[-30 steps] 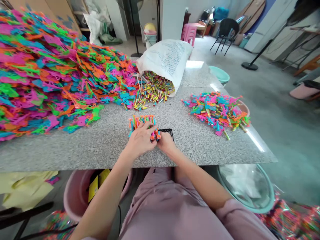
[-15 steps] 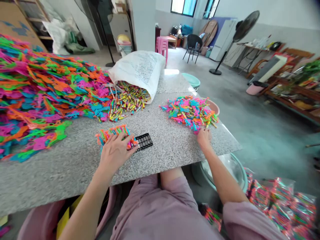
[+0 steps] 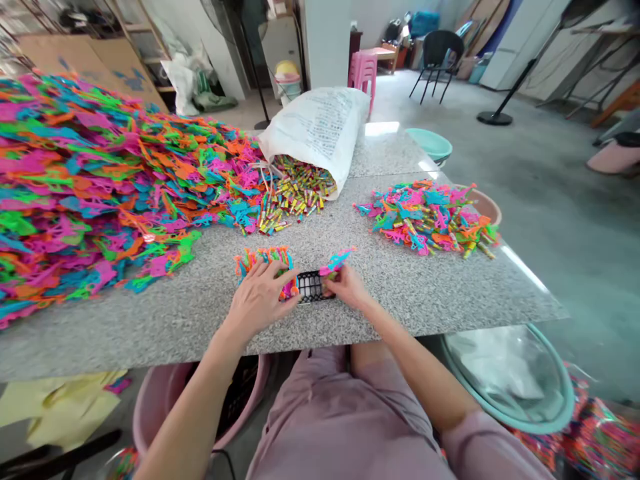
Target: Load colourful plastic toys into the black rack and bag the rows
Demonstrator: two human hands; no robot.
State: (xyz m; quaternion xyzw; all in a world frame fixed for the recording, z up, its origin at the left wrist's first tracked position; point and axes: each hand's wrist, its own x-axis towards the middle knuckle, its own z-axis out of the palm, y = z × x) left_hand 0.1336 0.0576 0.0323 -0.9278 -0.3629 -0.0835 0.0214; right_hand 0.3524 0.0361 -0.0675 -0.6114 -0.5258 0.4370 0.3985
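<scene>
A black plastic rack (image 3: 311,285) with rows of cells lies on the stone table. Brightly coloured plastic pieces (image 3: 265,255) stand packed in its left part. My left hand (image 3: 263,293) rests over them, thumb and fingers apart, touching the pieces near the rack's middle. At the rack's right end, my right hand (image 3: 349,285) is closed on small pink and blue plastic pieces (image 3: 337,262), which stick up past the fingertips. Their lower ends are hidden by the hand. To the right is a loose pile of similar coloured pieces (image 3: 433,215) mixed with yellow tubes.
A large heap of coloured plastic pieces (image 3: 90,193) covers the table's left side. Small yellow tubes (image 3: 297,190) spill from a white sack (image 3: 320,127). Below the table edge stand a pink tub (image 3: 150,407) and a teal basin (image 3: 563,393).
My right hand has moved left from the mixed pile to the rack's right end, bringing pink and blue pieces. My left hand stays on the packed pieces. The view has turned left.
</scene>
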